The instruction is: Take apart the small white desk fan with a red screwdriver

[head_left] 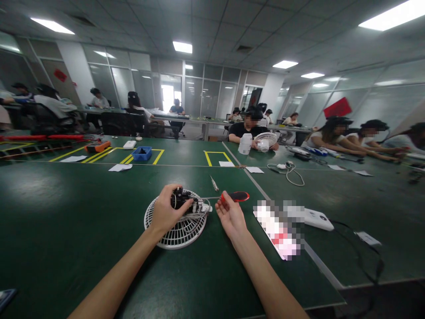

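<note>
A white round fan grille (179, 237) lies flat on the green table, with a black fan motor (181, 199) and white wired parts (199, 207) on top of it. My left hand (166, 210) is wrapped around the motor, thumb along its near side. In my right hand (231, 215) is a screwdriver (239, 196) with a red and black handle, gripped between thumb and fingers. Its shaft points left and reaches the motor; the tip is hidden among the parts. Just beyond the shaft lies a small clear-handled screwdriver (214, 184).
To the right lie a blurred-out phone-like slab (275, 232) and a white power bank-like box (317, 219) with a black cable. A blue bin (142, 153) and paper slips sit farther back. Across the table a person holds another fan (267, 139); a white cable (292, 170) lies nearby.
</note>
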The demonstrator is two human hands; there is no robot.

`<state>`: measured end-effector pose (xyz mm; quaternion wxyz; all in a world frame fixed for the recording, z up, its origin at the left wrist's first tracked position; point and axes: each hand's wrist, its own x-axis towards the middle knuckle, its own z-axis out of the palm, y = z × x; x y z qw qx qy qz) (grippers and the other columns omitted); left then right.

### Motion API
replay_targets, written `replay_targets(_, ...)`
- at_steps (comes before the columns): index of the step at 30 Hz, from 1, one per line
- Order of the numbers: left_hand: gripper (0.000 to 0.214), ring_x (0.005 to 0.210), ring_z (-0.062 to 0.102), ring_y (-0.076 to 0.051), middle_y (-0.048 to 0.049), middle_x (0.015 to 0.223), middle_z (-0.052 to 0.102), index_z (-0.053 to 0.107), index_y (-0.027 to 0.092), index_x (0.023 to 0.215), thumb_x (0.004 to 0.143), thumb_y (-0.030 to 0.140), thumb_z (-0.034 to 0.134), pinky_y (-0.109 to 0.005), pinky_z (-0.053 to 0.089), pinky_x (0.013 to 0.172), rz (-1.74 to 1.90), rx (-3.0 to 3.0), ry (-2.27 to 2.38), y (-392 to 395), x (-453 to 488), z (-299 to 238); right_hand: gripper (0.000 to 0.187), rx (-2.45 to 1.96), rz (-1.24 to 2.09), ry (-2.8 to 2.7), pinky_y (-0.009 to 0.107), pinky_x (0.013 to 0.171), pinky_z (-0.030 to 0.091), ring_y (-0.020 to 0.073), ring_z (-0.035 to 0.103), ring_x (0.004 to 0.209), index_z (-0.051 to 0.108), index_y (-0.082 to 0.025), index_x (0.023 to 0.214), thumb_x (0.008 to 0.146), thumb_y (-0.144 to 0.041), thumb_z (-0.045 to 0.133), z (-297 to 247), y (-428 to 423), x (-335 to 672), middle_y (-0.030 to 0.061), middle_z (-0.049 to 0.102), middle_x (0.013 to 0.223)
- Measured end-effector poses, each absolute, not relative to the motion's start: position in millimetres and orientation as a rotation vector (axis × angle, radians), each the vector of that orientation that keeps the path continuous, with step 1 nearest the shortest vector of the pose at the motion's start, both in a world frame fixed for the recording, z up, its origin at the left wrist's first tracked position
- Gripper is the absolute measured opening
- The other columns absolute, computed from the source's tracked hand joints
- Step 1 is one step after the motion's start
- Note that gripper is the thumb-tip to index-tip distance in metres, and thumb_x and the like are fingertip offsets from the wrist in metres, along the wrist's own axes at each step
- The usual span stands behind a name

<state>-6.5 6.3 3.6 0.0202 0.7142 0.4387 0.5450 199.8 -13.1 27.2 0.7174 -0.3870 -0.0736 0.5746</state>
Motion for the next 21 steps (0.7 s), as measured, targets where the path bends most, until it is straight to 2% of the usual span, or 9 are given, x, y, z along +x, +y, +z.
replay_targets(5, 0.043, 0.106, 0.065, -0.024, -0.0066, 0.113, 0.065, 0.058, 0.023, 0.118, 0.084, 0.04, 0.077, -0.041, 0.054, 0.097, 1.697, 2.207, 1.36, 6.1, -5.8, 3.8, 0.019, -0.863, 1.288, -0.194, 0.017, 0.051, 0.055, 0.0097, 0.061, 0.054, 0.066, -0.017, 0.074, 0.072, -0.009, 0.084, 28.8, -13.3, 201.1, -0.002, 0.067, 0.061)
replay_targets(13, 0.043, 0.106, 0.065, -0.024, -0.0078, 0.114, 0.066, 0.058, 0.022, 0.119, 0.084, 0.04, 0.076, -0.044, 0.055, 0.096, 1.691, 2.214, 1.351, 5.1, -6.6, 5.0, 0.02, -0.805, 1.259, -0.234, 0.02, 0.071, 0.061, 0.012, 0.07, 0.07, 0.065, -0.017, 0.067, 0.067, 0.0, 0.078, 27.3, -11.4, 205.3, 0.0018, 0.073, 0.071)
replay_targets(17, 0.042, 0.106, 0.065, -0.024, -0.0075, 0.114, 0.066, 0.057, 0.023, 0.118, 0.085, 0.039, 0.076, -0.043, 0.055, 0.096, 1.685, 2.217, 1.354, 4.9, -6.1, 5.8, 0.018, -0.803, 1.271, -0.201, 0.022, 0.072, 0.061, 0.0123, 0.069, 0.068, 0.067, -0.018, 0.073, 0.071, -0.01, 0.083, 26.0, -10.9, 204.3, 0.0012, 0.072, 0.073)
replay_targets(21, 0.042, 0.106, 0.065, -0.023, -0.007, 0.113, 0.066, 0.057, 0.023, 0.117, 0.084, 0.039, 0.077, -0.044, 0.055, 0.097, 1.687, 2.21, 1.352, 5.7, -6.0, 5.9, 0.022, -0.854, 1.251, -0.182, 0.024, 0.065, 0.061, 0.0127, 0.067, 0.064, 0.066, -0.019, 0.077, 0.072, -0.019, 0.087, 24.0, -10.5, 203.2, -0.0007, 0.071, 0.071)
